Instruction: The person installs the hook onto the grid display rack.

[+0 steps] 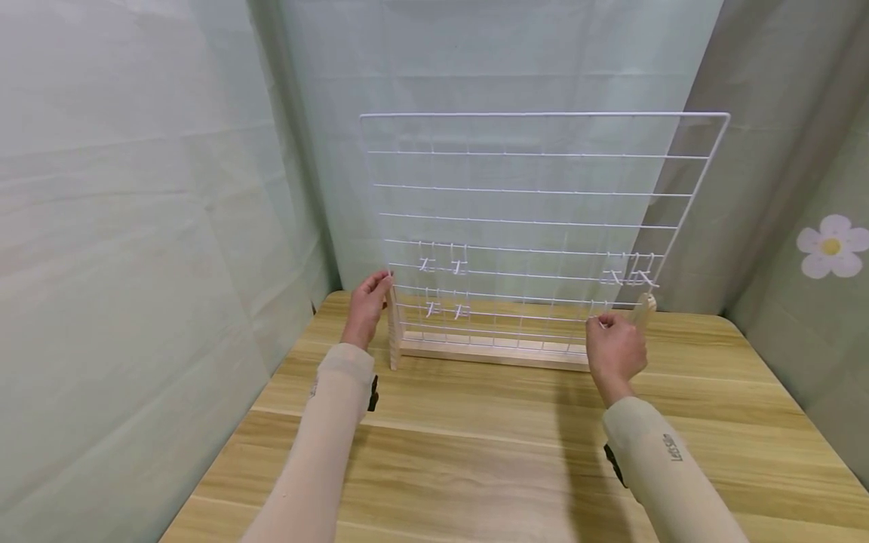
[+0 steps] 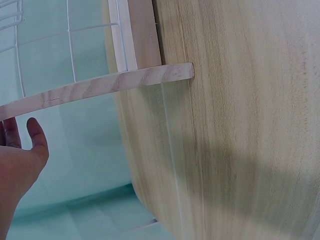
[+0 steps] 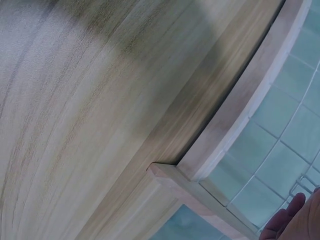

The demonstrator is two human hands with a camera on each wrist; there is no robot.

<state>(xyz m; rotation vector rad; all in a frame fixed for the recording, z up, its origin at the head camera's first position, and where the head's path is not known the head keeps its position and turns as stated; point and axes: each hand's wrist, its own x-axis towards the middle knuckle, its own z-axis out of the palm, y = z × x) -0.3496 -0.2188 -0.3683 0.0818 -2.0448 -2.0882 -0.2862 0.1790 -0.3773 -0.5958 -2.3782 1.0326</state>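
Note:
A white wire grid panel (image 1: 543, 188) stands upright in a pale wooden base (image 1: 495, 351). My left hand (image 1: 367, 308) grips the top of the left wooden side post (image 1: 395, 332); the left wrist view shows fingers (image 2: 11, 134) against the post's outer side. Lower on the right, my right hand (image 1: 616, 353) pinches a white wire hook (image 1: 599, 308) at the grid, just left of the right side post (image 1: 643, 309). Its fingertips largely cover the hook. In the right wrist view, wire loops (image 3: 301, 186) show beside curled fingers (image 3: 284, 220).
Several white hooks (image 1: 459, 265) hang in two rows at the grid's left, and a pair of hooks (image 1: 627, 273) hangs at its upper right. The wood-grain table (image 1: 475, 445) reaches pale curtains (image 1: 170, 226) on the left and behind. A flower print (image 1: 832, 246) marks the right curtain.

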